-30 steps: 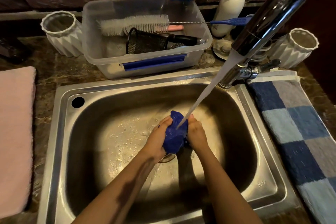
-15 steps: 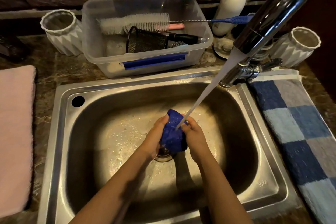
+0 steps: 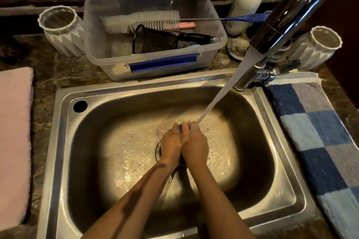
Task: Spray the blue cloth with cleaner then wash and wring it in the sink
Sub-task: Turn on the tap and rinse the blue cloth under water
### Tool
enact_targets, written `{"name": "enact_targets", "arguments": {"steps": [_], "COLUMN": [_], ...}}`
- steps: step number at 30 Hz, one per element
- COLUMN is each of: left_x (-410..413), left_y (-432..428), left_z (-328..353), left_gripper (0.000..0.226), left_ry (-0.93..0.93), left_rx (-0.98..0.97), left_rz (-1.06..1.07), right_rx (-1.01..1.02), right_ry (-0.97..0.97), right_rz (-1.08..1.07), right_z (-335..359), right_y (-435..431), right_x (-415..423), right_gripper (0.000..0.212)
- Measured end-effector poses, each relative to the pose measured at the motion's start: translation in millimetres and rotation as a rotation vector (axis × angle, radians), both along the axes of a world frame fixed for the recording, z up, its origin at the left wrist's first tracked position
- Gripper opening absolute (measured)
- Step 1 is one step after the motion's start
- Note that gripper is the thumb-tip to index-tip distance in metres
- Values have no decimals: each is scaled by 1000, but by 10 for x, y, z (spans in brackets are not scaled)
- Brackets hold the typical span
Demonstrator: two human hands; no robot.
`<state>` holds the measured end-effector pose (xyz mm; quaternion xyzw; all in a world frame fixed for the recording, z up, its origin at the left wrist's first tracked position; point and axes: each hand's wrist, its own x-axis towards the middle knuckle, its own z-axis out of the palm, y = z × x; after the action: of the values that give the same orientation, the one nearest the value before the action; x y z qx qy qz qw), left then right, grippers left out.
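While the water (image 3: 223, 93) pours from the faucet (image 3: 291, 15) onto my knuckles, I have both hands pressed together low in the sink (image 3: 58, 141), just above the drain (image 3: 158, 150); my left hand (image 3: 172, 146) and my right hand (image 3: 196, 146) are each curled tight round the blue cloth (image 3: 183, 128), which is balled up between my palms so that only a thin blue sliver shows at the top, right where the stream lands; the rest of it is hidden inside my grip. I judge this to be the washing step, with a squeeze under the running water; the spraying I take to be done, since the cloth is soaking under the tap, though I cannot tell whether the white bottle (image 3: 244, 4) by the wall is the cleaner. The wringing proper is not yet done; for that I would want the cloth drawn out longer between my fists, lifted clear of the stream, and twisted with my hands turning against each other, low over the basin so the run-off falls inside it; a wet ball like this is slippery, so the hold must stay firm at both ends. The lever (image 3: 287, 65) sits well off to my right, so shutting the water would cost me one hand.
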<state>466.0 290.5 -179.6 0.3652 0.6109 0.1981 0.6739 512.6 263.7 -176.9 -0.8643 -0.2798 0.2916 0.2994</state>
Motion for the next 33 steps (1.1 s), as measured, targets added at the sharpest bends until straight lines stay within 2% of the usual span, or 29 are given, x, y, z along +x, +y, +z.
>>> {"name": "enact_targets", "arguments": {"steps": [3, 5, 7, 10, 13, 15, 17, 20, 24, 26, 29, 31, 33], "left_x": [15, 13, -13, -57, -62, -78, -101, -122, -88, -52, 5, 28, 38], "left_y": [29, 19, 7, 18, 44, 110, 171, 262, 240, 165, 34, 2, -11], "left_z": [26, 16, -9, -61, -11, 1, 12, -7, 19, 61, 117, 69, 47], "left_gripper": [43, 46, 46, 45, 30, 35, 38, 40, 27, 26, 30, 30, 30], "left_ry": [5, 73, 95, 79, -147, -361, -486, -319, -242, -207, -232, -158, -109], "left_rx": [-57, 3, 80, 123, -16, -123, -190, -204, -275, -320, -391, -309, -179], "left_rz": [85, 22, -38, -149, 6, 106, 121, 62, 54, 31, 33, 44, 7], "right_rx": [18, 73, 123, 58, 12, 56, 121, 179, 175, 128, 76, 81, 52], "right_ry": [10, 65, 211, 549, 776, 730, 627, 405, 394, 268, 142, 145, 108], "right_rz": [-48, -96, -153, -235, -245, -81, 30, 61, 182, 126, -69, -132, -78], "right_z": [-15, -34, -74, -63, 2, 4, -9, 131, 382, 398, 347, 272, 197], "right_y": [29, 32, 29, 88, 37, -86, -197, -229, -221, -163, -45, -39, -78], "right_x": [28, 58, 87, 197, 344, 371, 356, 391, 171, 14, 64, 165, 234], "right_gripper": [37, 36, 36, 44, 50, 42, 46, 42, 26, 16, 24, 26, 23]}}
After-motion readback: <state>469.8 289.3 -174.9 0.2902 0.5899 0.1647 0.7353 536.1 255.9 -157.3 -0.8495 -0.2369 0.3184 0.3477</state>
